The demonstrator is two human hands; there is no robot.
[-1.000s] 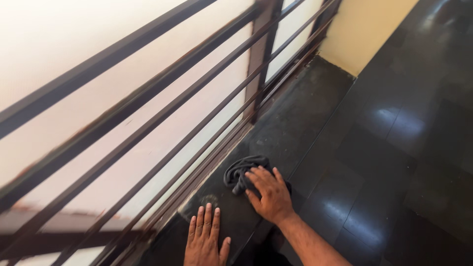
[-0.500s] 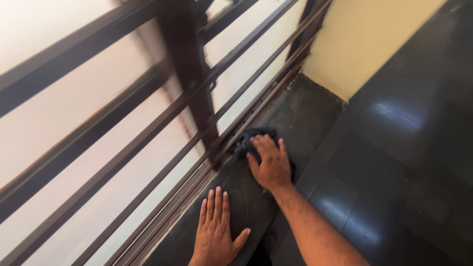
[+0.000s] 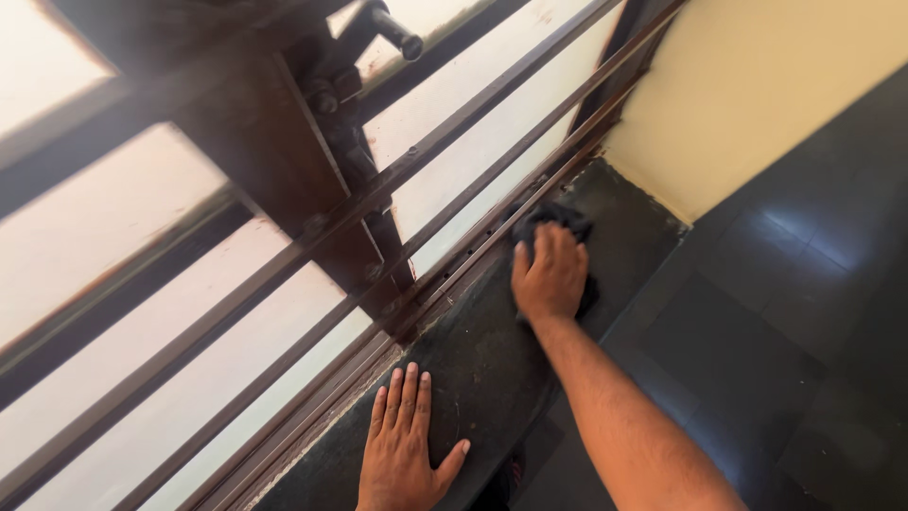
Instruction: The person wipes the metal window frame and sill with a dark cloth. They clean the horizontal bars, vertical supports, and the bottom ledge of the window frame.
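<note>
I see my right hand [image 3: 550, 274] pressed palm-down on a dark cloth [image 3: 549, 220], fingers curled over it and holding it against the dark stone window sill [image 3: 482, 364]. The cloth lies bunched near the far end of the sill, just beside the lower window frame [image 3: 445, 274] and close to the cream wall [image 3: 757, 104]. My left hand [image 3: 405, 445] rests flat on the near part of the sill, fingers straight and close together, thumb spread out to the side, holding nothing. The two hands are well apart along the sill. Dark metal window bars [image 3: 312, 237] run slantwise across the bright panes above the sill. A dark tiled floor [image 3: 785, 331] lies to the right, below the sill.
</note>
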